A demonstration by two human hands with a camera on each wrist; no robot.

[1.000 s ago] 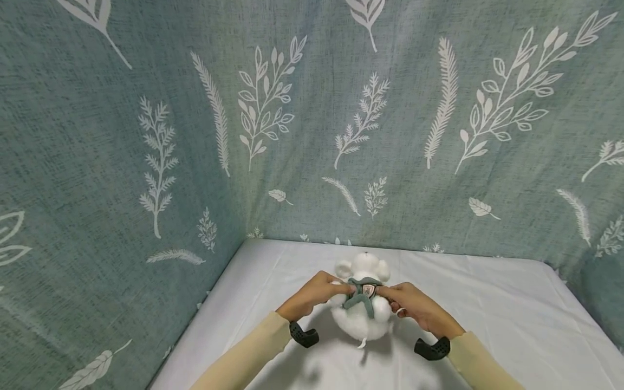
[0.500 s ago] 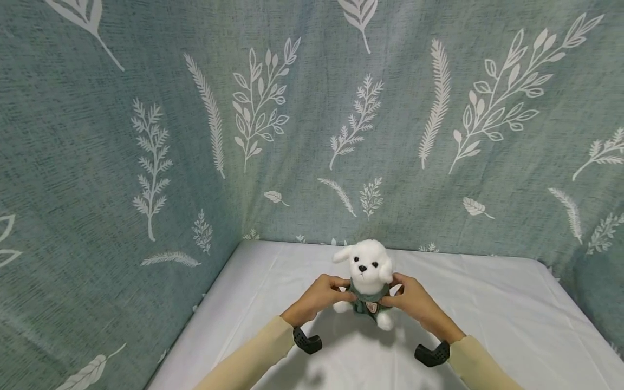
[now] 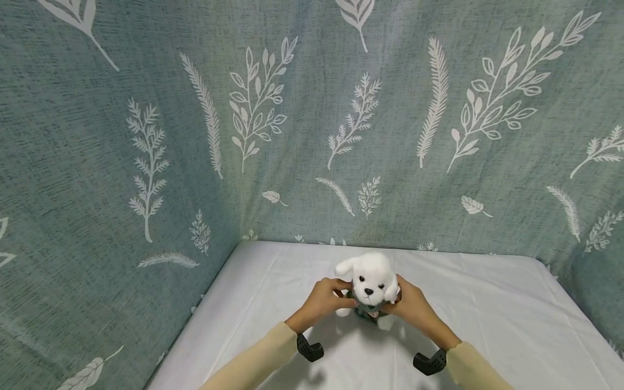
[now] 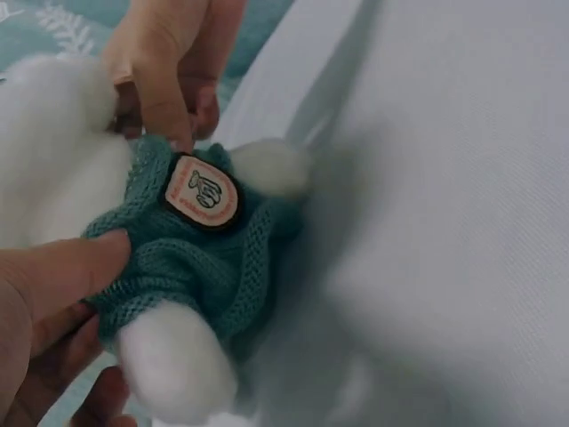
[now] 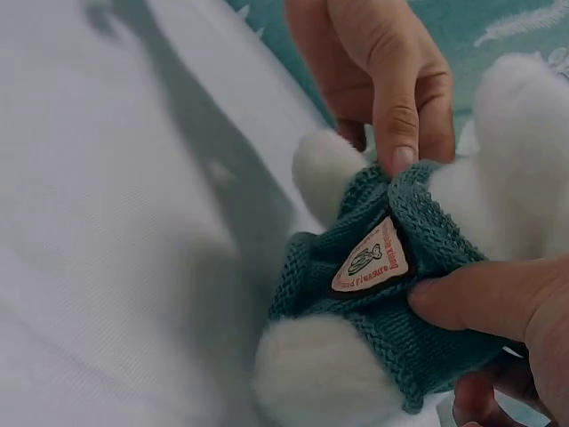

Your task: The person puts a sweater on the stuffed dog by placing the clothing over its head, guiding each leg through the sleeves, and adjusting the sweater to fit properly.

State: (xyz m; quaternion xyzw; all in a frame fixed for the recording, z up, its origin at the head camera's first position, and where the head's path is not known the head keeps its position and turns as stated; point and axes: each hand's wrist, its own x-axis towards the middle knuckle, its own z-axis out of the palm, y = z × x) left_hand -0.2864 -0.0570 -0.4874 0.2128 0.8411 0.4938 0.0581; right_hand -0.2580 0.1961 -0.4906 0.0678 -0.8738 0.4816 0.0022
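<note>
A white plush dog (image 3: 374, 271) with floppy ears faces me at the middle of the bed-like white surface. Its green knitted sweater (image 4: 191, 258) bears a patch (image 5: 373, 260) printed with a small figure. From the dog's left-hand side in the head view, my left hand (image 3: 323, 302) grips the sweater, thumb in front. On the opposite side my right hand (image 3: 414, 306) holds it likewise, its thumb (image 5: 462, 294) pressing the knit beside the patch. Both wrist views show white paws sticking out below the sweater. The dog's back is hidden.
A white sheet (image 3: 487, 314) covers the flat surface under the dog. Green-grey curtains (image 3: 302, 206) with white leaf prints rise behind it and along the left side. Black devices (image 3: 309, 348) are worn on both wrists.
The plush dog was tipped back with its underside showing, then swung upright to face me. Since then its head has dipped forward and lower. Both hands have kept hold of it.
</note>
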